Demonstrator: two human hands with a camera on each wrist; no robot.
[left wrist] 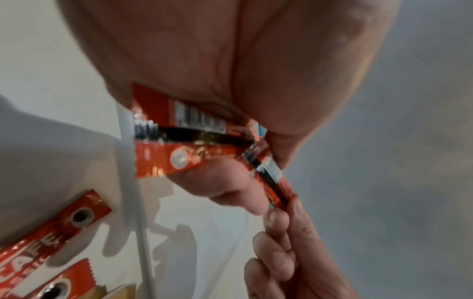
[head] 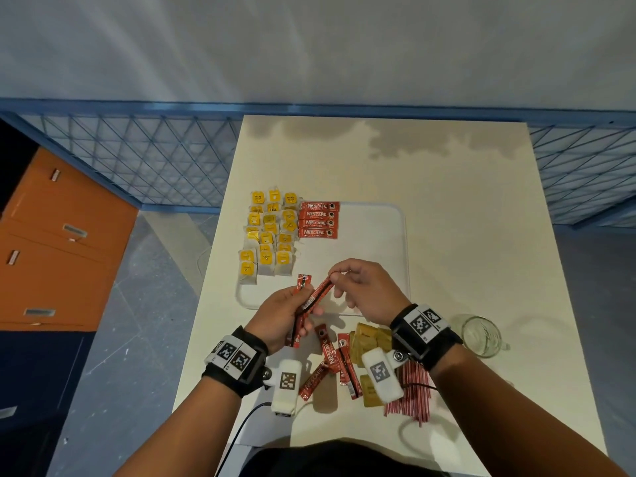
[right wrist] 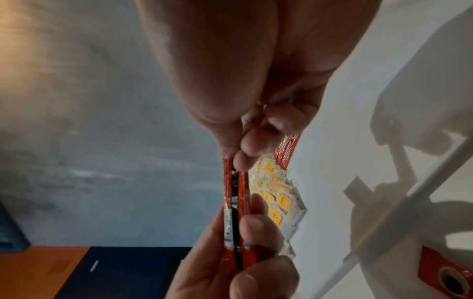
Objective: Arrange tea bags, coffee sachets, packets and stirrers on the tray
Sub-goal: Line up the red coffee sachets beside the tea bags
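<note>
Over the tray's near edge, my left hand (head: pixel 292 306) grips a small bundle of red coffee sachets (head: pixel 303 284). My right hand (head: pixel 339 277) pinches the far end of one sachet (head: pixel 318 295) that sticks out of the bundle. In the left wrist view the bundle (left wrist: pixel 179 141) lies against the palm, and in the right wrist view the pinched sachet (right wrist: pixel 234 192) runs between both hands. The white tray (head: pixel 371 242) carries several yellow tea bags (head: pixel 270 235) on its left side. A row of red sachets (head: pixel 318 219) lies beside them.
Loose red sachets (head: pixel 327 352), brown packets (head: pixel 370 339) and a bunch of red-and-white stirrers (head: pixel 411 390) lie on the cream table near its front edge. A glass mug (head: pixel 480 335) stands at the right. An orange cabinet (head: pixel 62 242) is beyond the table's left edge.
</note>
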